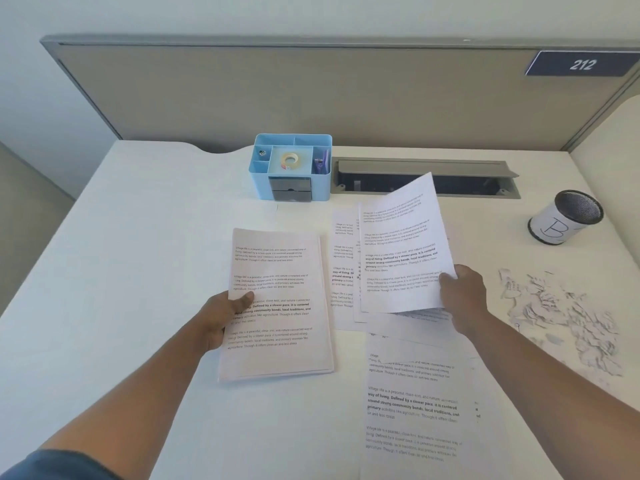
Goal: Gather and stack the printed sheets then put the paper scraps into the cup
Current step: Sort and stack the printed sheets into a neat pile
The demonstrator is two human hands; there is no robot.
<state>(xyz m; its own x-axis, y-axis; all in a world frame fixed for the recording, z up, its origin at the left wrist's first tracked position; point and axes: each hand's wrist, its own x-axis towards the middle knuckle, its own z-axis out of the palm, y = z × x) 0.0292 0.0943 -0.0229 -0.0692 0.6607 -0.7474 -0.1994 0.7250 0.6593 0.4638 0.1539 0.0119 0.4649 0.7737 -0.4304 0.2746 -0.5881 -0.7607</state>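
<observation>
A stack of printed sheets point(277, 327) lies on the white desk at the centre. My left hand point(221, 317) grips its left edge, thumb on top. My right hand point(462, 292) pinches the right edge of a single printed sheet point(401, 247), which is lifted and tilted above other loose sheets point(343, 271). Another printed sheet point(412, 407) lies flat near the front. A heap of paper scraps point(561, 317) is spread at the right. The mesh cup point(566, 216), wrapped in a label marked B, stands at the back right.
A light blue desk organiser point(291, 188) with tape in it stands at the back centre. Beside it is an open grey cable tray point(426, 178). A grey partition point(311, 95) with a 212 sign closes the back of the desk point(138, 271).
</observation>
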